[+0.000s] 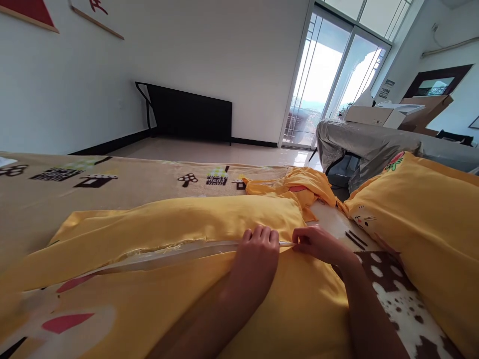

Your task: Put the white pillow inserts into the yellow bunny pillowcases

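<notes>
The right hand [316,243] pinches the shiny yellow cloth cover [292,294] at its slit [160,255]; left hand's [257,262] curled hold I cannot tell. Closing seems the step, next needing tautness.

I take the sliding glass door [339,82] as my landmark; bright daylight fills its panes. Left of it, by the white wall [217,45], I see a black panel [194,117] on a thin dark frame, standing on the pale floor [258,151]. Farther left of the door, two hangings show only in part: a red banner [28,12] and a white scroll [93,15] with red strokes. Right of the door, and closer to me, grey plastic sheeting [374,137] drapes something bulky, with a white box [370,115] on top and a brown carton [430,112] beside that.
</notes>
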The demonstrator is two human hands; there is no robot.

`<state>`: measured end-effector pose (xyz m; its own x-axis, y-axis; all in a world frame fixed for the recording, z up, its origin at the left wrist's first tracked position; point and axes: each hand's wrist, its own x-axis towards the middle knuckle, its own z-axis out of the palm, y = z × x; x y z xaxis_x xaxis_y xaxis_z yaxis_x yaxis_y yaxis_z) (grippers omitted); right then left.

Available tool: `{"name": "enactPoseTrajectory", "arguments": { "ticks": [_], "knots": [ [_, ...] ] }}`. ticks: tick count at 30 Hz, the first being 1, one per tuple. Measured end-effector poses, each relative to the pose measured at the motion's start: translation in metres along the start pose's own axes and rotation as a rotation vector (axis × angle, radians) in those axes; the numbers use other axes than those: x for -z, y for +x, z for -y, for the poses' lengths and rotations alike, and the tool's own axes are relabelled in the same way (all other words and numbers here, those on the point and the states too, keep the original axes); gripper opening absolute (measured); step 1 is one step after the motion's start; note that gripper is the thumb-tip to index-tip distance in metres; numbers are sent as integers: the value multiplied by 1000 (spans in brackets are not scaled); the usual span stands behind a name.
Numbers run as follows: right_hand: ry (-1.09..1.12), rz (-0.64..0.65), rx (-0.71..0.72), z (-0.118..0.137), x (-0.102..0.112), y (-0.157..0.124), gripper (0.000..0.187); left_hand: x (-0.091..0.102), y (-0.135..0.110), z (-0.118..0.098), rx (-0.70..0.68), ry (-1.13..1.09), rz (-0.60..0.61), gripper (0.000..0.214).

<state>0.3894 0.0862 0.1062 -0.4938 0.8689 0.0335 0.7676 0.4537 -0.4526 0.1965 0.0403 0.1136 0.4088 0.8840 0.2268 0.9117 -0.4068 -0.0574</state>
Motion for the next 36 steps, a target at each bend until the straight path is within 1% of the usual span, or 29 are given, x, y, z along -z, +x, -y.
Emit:
{"name": "enactPoseTrajectory", "arguments": {
  "ticks": [2, 4, 8, 9, 11, 14, 17, 19, 26, 29, 32, 36],
  "knots": [
    [-21, -13, 12, 1, 0, -1, 6, 4, -1, 6, 23, -14, 40, 32],
    [-51, -56, 28, 6, 1, -4, 4, 6, -1, 10, 16, -48, 70, 33],
    [-66, -228, 113, 32, 3, -12, 17, 2, -1, 12, -25, -70, 66, 33],
    [-57, -261, 143, 39, 1, -13, 19, 1, 0, 11, -27, -64, 69, 34],
    [-61, -284, 187, 50, -4, -11, 21, -1, 1, 10, -16, -57, 94, 34],
    [-157, -278, 204, 52, -17, -3, 20, -1, 4, 9, -2, -56, 139, 32],
    [-256, -248, 202, 47, -28, 4, 19, 0, 5, 9, -22, -70, 167, 30],
    [-286, -234, 208, 44, -32, 7, 18, 0, 5, 9, -29, -74, 169, 29],
    [-293, -261, 243, 47, -31, 6, 19, -3, 5, 3, 45, -43, 95, 33],
    [-304, -251, 252, 49, -30, 7, 21, -2, 3, 2, 63, -49, 103, 35],
    [-364, -232, 254, 50, -29, 7, 21, 2, 1, 1, 66, -51, 114, 37],
    [-419, -229, 253, 48, -28, 7, 20, 10, -1, 4, 102, -44, 134, 33]
  ]
}}
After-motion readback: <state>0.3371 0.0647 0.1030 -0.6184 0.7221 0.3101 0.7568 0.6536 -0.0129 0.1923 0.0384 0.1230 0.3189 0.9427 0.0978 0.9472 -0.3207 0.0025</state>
